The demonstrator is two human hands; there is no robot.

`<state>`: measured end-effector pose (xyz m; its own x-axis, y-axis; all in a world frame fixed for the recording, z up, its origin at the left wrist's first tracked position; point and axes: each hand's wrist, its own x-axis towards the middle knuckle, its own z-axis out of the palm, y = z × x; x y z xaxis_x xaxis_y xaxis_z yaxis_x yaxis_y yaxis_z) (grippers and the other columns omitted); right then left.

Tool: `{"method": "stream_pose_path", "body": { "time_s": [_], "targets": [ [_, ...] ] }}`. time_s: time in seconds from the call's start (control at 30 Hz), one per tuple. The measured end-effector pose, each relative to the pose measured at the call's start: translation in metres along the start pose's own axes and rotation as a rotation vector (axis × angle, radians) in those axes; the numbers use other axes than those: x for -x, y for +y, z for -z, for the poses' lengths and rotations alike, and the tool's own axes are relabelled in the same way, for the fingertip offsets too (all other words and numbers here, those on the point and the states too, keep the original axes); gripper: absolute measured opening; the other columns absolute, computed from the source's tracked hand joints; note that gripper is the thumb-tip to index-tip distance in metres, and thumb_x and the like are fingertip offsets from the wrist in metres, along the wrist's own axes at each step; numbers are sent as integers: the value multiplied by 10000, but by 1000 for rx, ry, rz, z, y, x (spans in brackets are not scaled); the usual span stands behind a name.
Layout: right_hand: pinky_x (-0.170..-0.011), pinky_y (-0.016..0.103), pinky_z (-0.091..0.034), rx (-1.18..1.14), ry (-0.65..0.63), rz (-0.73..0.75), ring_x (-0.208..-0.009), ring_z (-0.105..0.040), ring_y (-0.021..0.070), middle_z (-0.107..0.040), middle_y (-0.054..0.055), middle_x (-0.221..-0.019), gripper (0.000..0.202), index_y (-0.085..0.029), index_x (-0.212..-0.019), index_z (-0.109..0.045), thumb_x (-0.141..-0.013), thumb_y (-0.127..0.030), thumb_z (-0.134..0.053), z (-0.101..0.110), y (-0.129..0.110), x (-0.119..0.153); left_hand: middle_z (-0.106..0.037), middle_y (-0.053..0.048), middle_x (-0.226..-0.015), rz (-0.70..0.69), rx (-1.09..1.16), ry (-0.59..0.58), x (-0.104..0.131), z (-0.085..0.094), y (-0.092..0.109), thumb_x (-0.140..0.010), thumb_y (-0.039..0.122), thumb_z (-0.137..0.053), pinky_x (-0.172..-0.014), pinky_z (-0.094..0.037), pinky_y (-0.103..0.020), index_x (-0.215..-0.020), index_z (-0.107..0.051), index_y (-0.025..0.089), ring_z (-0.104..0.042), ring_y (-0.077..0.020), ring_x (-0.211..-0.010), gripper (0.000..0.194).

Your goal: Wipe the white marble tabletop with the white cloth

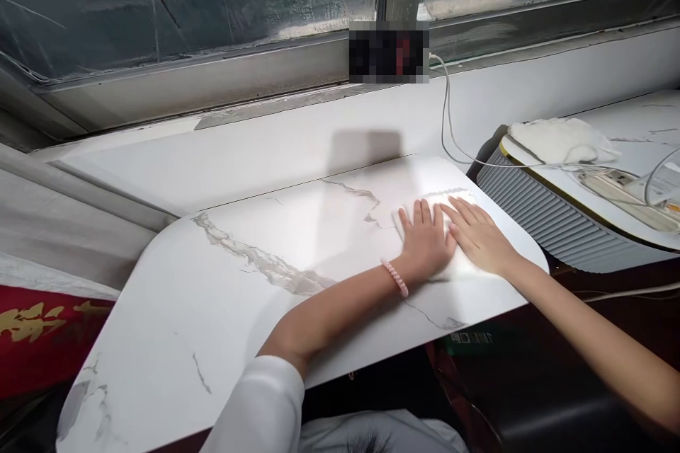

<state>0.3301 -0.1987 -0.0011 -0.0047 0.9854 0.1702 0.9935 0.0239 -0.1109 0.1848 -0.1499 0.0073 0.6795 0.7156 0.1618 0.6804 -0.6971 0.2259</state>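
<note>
A white cloth (457, 266) lies flat near the right end of a white, marble-patterned table (170, 297). Pressed on top of it is my left hand (426, 244), palm down with fingers spread, and a pink beaded bracelet (394, 277) circles that wrist. Beside it, my right hand (482, 241) also rests flat on the cloth, fingers stretched out toward the window. The two hands touch or nearly touch at the thumbs. Both palms hide much of the cloth.
A second table with a ribbed side (531, 216) stands at the right, bearing a white fluffy cloth (566, 140) and a tray (627, 191). A white cable (446, 120) hangs from a pixelated object on the window ledge. Red fabric (47, 336) lies at left.
</note>
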Motion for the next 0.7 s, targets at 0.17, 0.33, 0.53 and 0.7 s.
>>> {"method": "stream_pose_path", "body": {
  "time_s": [0.17,0.33,0.53,0.7],
  "targets": [
    [-1173,500,-242,-12,31,-38,-1458,-233,240,-319,96,-1566,580,-206,-1492,-338,-996,-450,-165,10,6,83,-326,-270,-1513,-173,18,64,49,-6,42,-973,394,-302,-1112,-224,-648,-1465,-282,-1,-229,-387,-1435,631],
    [-1155,526,-267,-10,12,-90,-1443,-275,249,-372,78,-1540,567,-249,-1483,-342,-981,-456,-178,14,15,106,-324,-260,-1518,-198,31,58,56,-11,63,-975,392,-275,-1119,-225,-639,-1469,-278,7,-212,-373,-1445,626],
    [-1146,516,-283,60,9,-130,-1416,-329,256,-422,104,-1504,585,-198,-1440,-417,-956,-417,-174,13,25,59,-312,-249,-1528,-166,84,-3,21,-12,53,-963,375,-283,-1132,-187,-645,-1463,-295,12,-206,-364,-1447,618],
    [-1122,510,-318,38,12,-119,-1392,-364,260,-444,114,-1486,571,-179,-1411,-457,-941,-392,-211,11,43,-10,-329,-210,-1530,-93,87,17,-40,-17,27,-957,351,-285,-1144,-181,-617,-1456,-321,53,-223,-323,-1445,583]
  ]
}}
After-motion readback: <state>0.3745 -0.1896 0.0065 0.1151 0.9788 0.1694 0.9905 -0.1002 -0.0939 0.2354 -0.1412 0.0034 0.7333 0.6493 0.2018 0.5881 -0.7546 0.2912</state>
